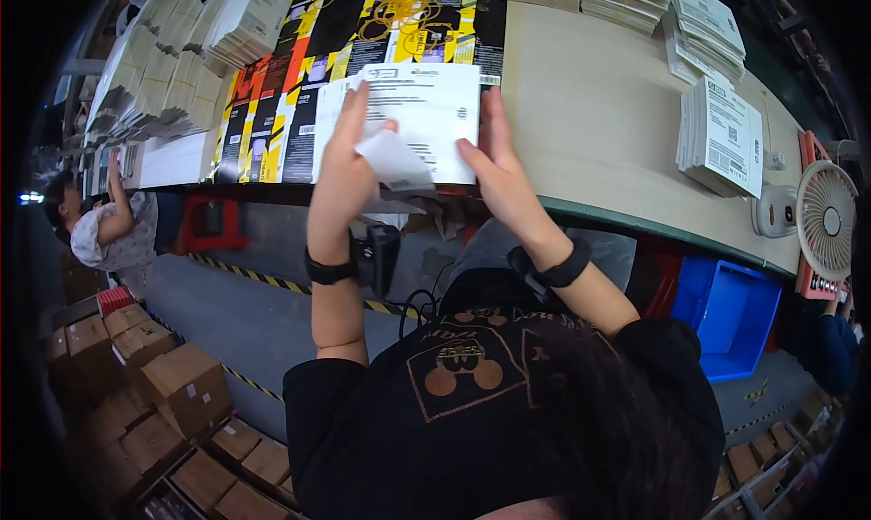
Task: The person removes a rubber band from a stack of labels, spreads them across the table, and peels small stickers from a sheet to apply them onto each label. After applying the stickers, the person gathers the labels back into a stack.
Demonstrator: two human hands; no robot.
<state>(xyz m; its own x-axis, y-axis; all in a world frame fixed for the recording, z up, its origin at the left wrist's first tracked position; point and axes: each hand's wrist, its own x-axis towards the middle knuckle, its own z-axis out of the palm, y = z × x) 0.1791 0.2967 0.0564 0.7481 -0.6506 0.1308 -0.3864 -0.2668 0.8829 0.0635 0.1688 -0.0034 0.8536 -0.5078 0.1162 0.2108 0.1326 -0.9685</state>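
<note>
A stack of white printed leaflets [426, 112] is between my two hands near the front edge of the table. My left hand [343, 171] grips its left side, and a curled sheet corner [396, 160] bends up beside the thumb. Along the right edge my right hand [499, 168] holds the stack, thumb on top and fingers against the side. Beneath lie black, yellow and red printed packaging sheets [272, 112]. A heap of yellow rubber bands [402, 10] sits just beyond the leaflets.
Banded leaflet bundles [159, 80] crowd the table's left; further bundles [723, 139] stand at the right, near a beige fan [826, 220]. A blue bin [726, 316] is below the table. Cardboard boxes [186, 388] stand behind me at left. Another person [113, 220] works at far left.
</note>
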